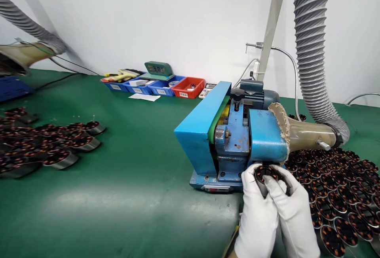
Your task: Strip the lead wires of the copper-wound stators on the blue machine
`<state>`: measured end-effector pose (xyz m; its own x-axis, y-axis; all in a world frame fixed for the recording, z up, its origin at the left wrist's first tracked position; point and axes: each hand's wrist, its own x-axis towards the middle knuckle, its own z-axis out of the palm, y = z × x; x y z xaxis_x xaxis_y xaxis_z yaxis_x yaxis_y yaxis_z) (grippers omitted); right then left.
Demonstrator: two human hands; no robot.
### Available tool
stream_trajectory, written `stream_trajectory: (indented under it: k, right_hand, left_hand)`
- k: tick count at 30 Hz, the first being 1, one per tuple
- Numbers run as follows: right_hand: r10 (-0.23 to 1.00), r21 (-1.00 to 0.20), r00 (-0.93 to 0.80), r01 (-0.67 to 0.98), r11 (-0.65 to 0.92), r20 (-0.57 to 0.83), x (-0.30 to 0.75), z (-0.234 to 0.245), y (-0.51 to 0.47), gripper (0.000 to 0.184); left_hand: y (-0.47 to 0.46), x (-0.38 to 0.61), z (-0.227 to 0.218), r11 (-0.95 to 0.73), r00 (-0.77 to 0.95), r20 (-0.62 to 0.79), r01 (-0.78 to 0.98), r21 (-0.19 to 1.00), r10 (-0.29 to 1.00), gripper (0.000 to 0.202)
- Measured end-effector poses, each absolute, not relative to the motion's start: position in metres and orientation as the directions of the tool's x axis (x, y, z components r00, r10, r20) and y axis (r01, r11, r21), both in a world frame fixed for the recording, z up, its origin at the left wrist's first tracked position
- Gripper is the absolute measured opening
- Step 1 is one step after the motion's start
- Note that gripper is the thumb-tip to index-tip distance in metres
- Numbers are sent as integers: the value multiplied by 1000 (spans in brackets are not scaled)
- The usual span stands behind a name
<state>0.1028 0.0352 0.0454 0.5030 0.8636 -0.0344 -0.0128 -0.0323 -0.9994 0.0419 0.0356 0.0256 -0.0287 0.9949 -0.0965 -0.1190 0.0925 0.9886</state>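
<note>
Both of my hands wear white gloves and are closed around one round motor stator (266,173), with a metal rim and dark copper-wound inside. My left hand (255,210) grips its left side, and my right hand (292,206) wraps its right side with the thumb across the near part. They hold it at the front of a blue belt-driven machine (204,111), just below its rounded blue housing (265,131). Whether the stator touches the machine is hidden from me.
Many similar stators (335,186) stand in rows to the right, with another blurred group (59,147) at left. A ribbed grey hose (311,44) joins the machine's suction nozzle (308,134). Blue bins (163,88), a red bin (188,88) and a clock (158,69) line the wall.
</note>
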Motion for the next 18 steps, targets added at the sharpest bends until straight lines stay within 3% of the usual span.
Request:
stream_trajectory:
  k: [7, 13, 18]
  right_hand:
    - [895, -999, 444, -6, -45, -43, 105, 50, 36, 29]
    - [892, -999, 450, -7, -40, -39, 104, 43, 21, 30]
    - [943, -991, 333, -129, 27, -18, 104, 34, -18, 35]
  left_hand:
    - [37, 41, 37, 173, -46, -174, -32, 984, 984, 44]
    - [26, 33, 26, 138, -40, -144, -113, 984, 989, 47]
    - [-3, 2, 15, -136, 113, 139, -33, 990, 984, 48]
